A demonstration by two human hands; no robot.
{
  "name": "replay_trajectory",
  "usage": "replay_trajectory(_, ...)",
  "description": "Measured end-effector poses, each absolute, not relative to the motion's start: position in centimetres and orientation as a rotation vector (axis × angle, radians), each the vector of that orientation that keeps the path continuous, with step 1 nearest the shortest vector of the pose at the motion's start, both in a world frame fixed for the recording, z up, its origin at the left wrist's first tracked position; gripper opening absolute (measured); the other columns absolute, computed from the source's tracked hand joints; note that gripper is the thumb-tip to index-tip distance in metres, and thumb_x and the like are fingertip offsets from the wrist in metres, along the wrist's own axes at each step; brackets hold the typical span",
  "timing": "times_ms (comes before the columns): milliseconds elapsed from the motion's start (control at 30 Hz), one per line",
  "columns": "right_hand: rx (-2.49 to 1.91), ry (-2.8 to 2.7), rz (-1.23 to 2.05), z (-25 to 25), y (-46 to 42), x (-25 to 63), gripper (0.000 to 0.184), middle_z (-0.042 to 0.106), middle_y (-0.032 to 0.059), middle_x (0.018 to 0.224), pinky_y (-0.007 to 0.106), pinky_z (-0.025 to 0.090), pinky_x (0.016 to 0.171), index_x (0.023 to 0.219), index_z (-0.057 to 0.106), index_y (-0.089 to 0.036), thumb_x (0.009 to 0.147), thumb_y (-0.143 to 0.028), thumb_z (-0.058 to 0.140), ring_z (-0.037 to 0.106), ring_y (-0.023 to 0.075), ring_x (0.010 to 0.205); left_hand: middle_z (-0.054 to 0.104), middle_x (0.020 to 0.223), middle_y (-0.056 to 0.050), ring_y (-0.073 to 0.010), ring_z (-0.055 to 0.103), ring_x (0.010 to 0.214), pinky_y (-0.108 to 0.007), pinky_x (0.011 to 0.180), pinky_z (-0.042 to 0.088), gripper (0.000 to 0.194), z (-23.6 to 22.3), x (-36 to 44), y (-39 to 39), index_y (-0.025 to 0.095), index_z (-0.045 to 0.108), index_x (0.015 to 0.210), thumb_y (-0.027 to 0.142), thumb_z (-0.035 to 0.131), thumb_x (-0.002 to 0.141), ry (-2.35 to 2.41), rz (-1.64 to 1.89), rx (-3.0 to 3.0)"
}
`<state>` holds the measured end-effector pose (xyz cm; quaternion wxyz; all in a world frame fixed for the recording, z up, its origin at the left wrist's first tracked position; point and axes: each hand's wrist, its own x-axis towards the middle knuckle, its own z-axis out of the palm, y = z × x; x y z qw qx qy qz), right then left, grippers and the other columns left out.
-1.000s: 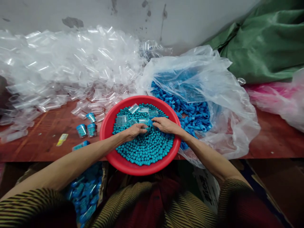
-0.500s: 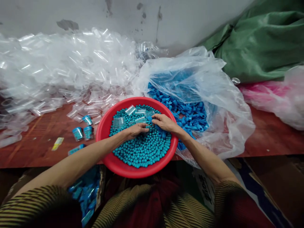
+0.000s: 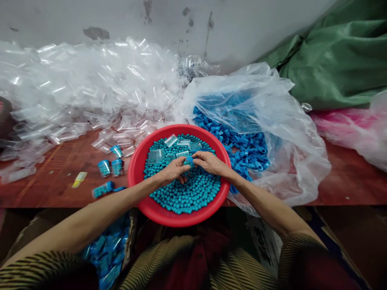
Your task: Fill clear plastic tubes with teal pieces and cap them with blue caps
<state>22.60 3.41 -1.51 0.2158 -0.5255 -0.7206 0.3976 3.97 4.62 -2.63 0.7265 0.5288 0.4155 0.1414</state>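
A red basin (image 3: 178, 220) full of small turquoise beads (image 3: 184, 199) sits at the table's front edge. Over the beads, my left hand (image 3: 172, 170) is closed around a small clear tube, mostly hidden by the fingers. A blue cap (image 3: 189, 160) is at the tube's top, and my right hand (image 3: 208, 162) pinches it from the right. Whether the cap is fully seated I cannot tell. Several empty clear tubes (image 3: 171, 140) lie on the beads at the back of the basin.
Clear tubes (image 3: 121, 76) are heaped at the back left. A plastic bag (image 3: 298, 161) holding blue caps (image 3: 244, 147) lies right of the basin. Capped bead-filled tubes (image 3: 104, 168) stand left of it. Below the table, a box holds more filled tubes (image 3: 110, 249).
My hands have drawn together, and the blue cap is now at the tube's top between them. The view has shifted slightly, so the scene appears farther right.
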Motion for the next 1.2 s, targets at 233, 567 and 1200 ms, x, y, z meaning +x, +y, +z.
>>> replay_trajectory(233,-1.536,-1.933,0.885,-0.6,1.8,21.2,0.025,0.057,-0.0004,0.063,0.023,0.034,0.061,0.071,0.064,-0.013,0.087,-0.023,0.046,0.048,0.0106,0.059,0.052,0.063,0.006,-0.0085,0.053,0.045,-0.019,0.041,0.041,0.066,-1.4,4.3,3.2,0.019,0.035,0.129,0.037,0.064,0.072,0.935,0.463,1.099)
replay_trajectory(567,-1.276,-1.893,1.174,-1.7,1.9,21.7,0.026,0.060,-0.0003,0.065,0.023,0.038,0.062,0.077,0.068,-0.014,0.084,-0.026,0.046,0.049,0.0107,0.059,0.047,0.053,0.009,-0.0042,0.041,0.036,-0.015,0.034,0.030,0.043,-0.8,4.1,2.4,0.018,0.045,0.111,0.035,0.061,0.074,1.009,0.605,1.132)
replay_trajectory(1200,-1.229,-2.015,0.981,-1.0,1.3,21.3,0.026,0.066,0.0027,0.077,0.026,0.042,0.070,0.091,0.070,-0.015,0.085,-0.022,0.046,0.058,0.0141,0.071,0.040,0.059,0.009,-0.0024,0.035,0.039,-0.014,0.035,0.030,0.025,-1.2,4.1,2.0,0.019,0.046,0.100,0.025,0.053,0.077,1.083,0.684,1.292)
